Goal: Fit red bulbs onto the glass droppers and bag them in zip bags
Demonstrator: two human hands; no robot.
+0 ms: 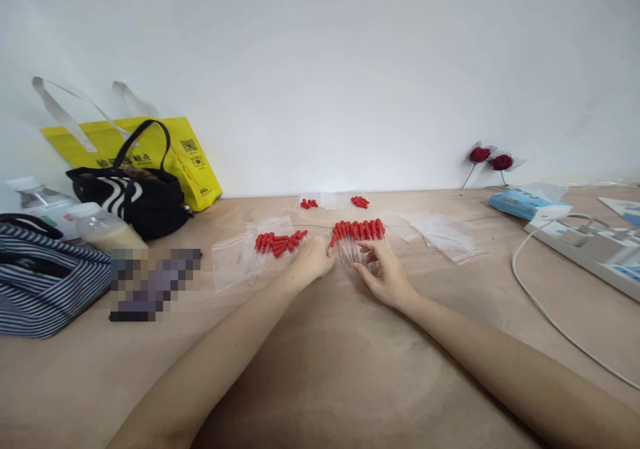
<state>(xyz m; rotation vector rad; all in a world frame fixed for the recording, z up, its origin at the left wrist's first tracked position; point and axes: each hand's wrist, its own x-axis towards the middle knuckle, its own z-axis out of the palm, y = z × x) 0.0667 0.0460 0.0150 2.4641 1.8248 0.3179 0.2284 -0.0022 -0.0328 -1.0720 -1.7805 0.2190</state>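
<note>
Glass droppers with red rubber bulbs lie side by side in a row on the table, their clear tubes toward me. My left hand is at the left end of this row, fingers closed by the bulb of a tilted dropper; its fingertips are partly hidden. At the tubes' near ends is my right hand, its thumb and fingers curved and apart, fingertips against or just over the glass. Left of my left hand, more red-bulbed droppers lie in a loose pile on clear zip bags.
Farther back are bagged droppers. Clear zip bags lie to the right, near a blue tissue pack and a white cable. At left stand a yellow bag, a black bag, bottles and a striped bag.
</note>
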